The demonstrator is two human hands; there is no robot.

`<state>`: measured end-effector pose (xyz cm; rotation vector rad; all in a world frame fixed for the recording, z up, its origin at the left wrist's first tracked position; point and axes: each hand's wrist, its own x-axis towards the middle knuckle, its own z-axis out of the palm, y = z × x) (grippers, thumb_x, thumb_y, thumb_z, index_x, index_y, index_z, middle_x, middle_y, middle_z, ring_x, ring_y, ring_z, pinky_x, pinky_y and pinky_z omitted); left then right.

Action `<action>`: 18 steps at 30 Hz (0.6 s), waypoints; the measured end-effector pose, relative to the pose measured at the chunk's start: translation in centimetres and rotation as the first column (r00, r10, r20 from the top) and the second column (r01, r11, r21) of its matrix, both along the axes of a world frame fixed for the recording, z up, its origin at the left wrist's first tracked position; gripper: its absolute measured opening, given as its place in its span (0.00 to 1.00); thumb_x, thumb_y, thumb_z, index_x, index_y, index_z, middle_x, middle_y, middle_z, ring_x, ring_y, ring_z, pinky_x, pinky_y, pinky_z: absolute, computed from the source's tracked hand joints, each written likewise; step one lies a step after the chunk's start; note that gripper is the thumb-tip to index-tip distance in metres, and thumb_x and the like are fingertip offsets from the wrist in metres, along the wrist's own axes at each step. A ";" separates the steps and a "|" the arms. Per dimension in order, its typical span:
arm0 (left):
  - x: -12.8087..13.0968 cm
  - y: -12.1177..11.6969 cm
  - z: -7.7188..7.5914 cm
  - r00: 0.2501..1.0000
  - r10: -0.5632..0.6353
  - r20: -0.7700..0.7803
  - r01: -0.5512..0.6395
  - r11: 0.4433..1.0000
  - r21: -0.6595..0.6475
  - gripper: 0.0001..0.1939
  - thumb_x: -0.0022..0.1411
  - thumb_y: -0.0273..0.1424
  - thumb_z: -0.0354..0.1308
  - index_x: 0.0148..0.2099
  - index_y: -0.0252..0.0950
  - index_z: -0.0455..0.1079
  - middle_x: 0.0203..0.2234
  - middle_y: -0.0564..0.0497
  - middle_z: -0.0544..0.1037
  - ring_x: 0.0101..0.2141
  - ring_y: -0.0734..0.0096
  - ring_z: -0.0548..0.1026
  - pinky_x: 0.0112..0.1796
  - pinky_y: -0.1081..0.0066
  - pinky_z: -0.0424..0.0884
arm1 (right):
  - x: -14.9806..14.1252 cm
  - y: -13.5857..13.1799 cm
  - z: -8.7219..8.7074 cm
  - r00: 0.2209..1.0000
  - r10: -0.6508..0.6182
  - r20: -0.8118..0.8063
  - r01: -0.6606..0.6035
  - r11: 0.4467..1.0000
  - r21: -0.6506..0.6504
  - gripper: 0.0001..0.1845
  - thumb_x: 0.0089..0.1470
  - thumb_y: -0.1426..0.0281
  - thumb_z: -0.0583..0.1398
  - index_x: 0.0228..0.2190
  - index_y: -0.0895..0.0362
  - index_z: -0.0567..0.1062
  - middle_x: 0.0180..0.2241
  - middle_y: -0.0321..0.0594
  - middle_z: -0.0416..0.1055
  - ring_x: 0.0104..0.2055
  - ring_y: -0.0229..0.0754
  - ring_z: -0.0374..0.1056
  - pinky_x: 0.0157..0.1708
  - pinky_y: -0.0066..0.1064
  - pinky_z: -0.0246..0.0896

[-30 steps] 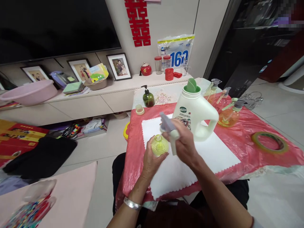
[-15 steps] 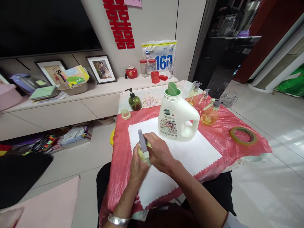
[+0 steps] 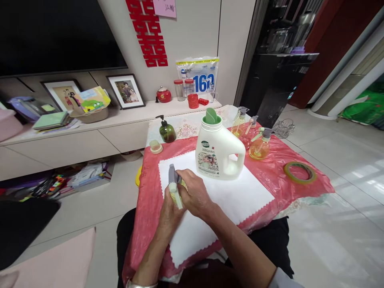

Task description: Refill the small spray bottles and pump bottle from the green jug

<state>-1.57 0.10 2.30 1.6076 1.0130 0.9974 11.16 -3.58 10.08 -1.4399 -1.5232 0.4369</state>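
Right now, from where I sit, the head view is all I have to go on. My left hand (image 3: 170,212) is curled round the small bottle (image 3: 173,197), most of which it hides; my right hand (image 3: 195,193) has its fingers drawn in on the spray head (image 3: 173,180), so neither hand is spare. Both things are held over the near left part of the white cloth (image 3: 240,192) on the desk (image 3: 151,188), well apart from the green bottle (image 3: 167,132) and to the left of the jug (image 3: 220,154).

I judge the step in hand to be screwing the spray head down onto the bottle. The next move, as I read it, calls for a steady left hand and small turns of the right, keeping the collar level so the thread doesn't cross. I cannot see the thread itself under my fingers.

Against the head view of one second ago, the difference is plain: then the spray head was off to one side and the bottle's mouth showed; now it sits on top. The jug is standing on the cloth as it was then.
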 end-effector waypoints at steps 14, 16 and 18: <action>-1.1 -1.3 5.6 0.946 0.084 0.314 -0.057 0.994 -0.095 0.23 0.62 0.39 0.65 0.58 0.41 0.74 0.58 0.44 0.77 0.61 0.54 0.72 0.65 0.54 0.63 | -0.4 0.0 -1.6 0.998 -0.026 -0.052 0.032 0.993 0.118 0.20 0.57 0.74 0.53 0.51 0.59 0.72 0.44 0.47 0.75 0.47 0.46 0.69 0.47 0.38 0.66; -0.3 -1.3 6.0 0.929 0.065 0.365 -0.052 0.998 -0.045 0.20 0.62 0.39 0.65 0.55 0.40 0.77 0.55 0.45 0.79 0.59 0.56 0.74 0.63 0.56 0.66 | -0.5 0.0 -1.7 0.998 -0.026 -0.066 0.035 0.990 0.139 0.20 0.58 0.74 0.53 0.51 0.58 0.72 0.43 0.47 0.75 0.46 0.47 0.69 0.47 0.38 0.67; 0.4 -1.0 5.9 0.909 0.057 0.413 -0.055 0.998 -0.018 0.19 0.61 0.39 0.67 0.53 0.41 0.77 0.53 0.45 0.80 0.57 0.57 0.75 0.61 0.58 0.69 | -0.5 0.0 -1.9 0.996 -0.034 -0.081 0.047 0.986 0.160 0.19 0.58 0.74 0.53 0.50 0.58 0.72 0.42 0.47 0.75 0.45 0.47 0.70 0.46 0.38 0.67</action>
